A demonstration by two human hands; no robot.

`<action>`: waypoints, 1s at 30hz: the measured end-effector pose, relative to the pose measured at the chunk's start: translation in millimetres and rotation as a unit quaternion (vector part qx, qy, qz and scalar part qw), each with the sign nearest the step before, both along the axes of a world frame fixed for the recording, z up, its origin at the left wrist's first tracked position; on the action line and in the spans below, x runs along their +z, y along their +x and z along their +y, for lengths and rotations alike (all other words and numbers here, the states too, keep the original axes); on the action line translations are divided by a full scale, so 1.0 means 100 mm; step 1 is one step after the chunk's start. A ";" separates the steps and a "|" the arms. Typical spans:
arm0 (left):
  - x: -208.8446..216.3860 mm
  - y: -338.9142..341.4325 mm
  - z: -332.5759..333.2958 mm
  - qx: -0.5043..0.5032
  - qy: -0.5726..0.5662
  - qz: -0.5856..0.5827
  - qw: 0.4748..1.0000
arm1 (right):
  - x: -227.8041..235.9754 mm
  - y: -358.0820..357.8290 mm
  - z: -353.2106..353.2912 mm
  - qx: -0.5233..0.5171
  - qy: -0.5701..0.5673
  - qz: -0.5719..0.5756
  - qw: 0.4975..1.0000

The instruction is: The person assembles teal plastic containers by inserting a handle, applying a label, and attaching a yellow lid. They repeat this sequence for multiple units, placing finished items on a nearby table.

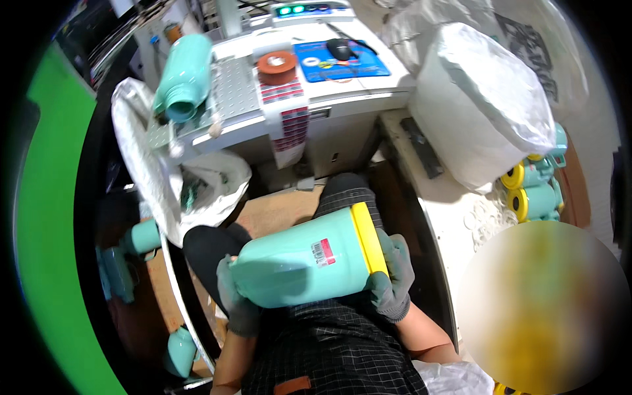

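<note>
A large teal plastic bottle [289, 266] lies sideways across my lap, tilted up a little to the right. Its right end carries a wide yellow cap [369, 238], and a small red-and-white barcode sticker [323, 253] shows on its side. My left hand [238, 301], in a grey glove, is closed round the narrower left end; that end is partly hidden by the glove. The yellow end rests in my right hand [394, 280], also gloved, with the thumb on the near side and the fingers curled behind the cap.
A capless teal bottle [187, 76] lies on the white machine bench [359, 95] ahead, near a brown roll [276, 67] and a blue mat [309, 62]. White sacks [484, 108] stand right. Yellow-capped bottles [538, 201] and white rings [490, 220] are beside them. A blurred disc covers the lower right.
</note>
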State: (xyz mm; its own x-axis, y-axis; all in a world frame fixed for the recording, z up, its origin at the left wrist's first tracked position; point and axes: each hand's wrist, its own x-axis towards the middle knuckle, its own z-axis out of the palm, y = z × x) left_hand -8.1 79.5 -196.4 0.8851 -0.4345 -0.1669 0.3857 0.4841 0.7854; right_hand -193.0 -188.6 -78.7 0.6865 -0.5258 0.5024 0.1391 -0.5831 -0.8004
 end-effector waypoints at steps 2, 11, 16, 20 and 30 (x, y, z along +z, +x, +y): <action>0.45 -0.04 -0.29 0.045 0.194 -0.203 0.959 | 0.02 -0.07 0.02 -0.021 0.094 -0.021 0.995; 1.76 -0.18 -1.02 -0.089 0.122 -0.765 0.626 | -0.77 -0.74 -0.28 0.007 0.648 -0.159 0.745; 1.46 -0.29 -1.53 -0.125 0.021 -0.670 0.732 | -0.27 -1.41 -1.07 0.036 0.651 -0.404 0.642; 1.32 -0.14 -1.72 -0.231 0.144 -0.671 0.690 | 0.57 -2.47 -2.48 0.014 0.410 -0.413 0.813; 0.14 0.71 -1.09 -0.160 0.486 -0.318 0.798 | -0.58 0.09 -2.16 -0.009 0.337 0.037 0.941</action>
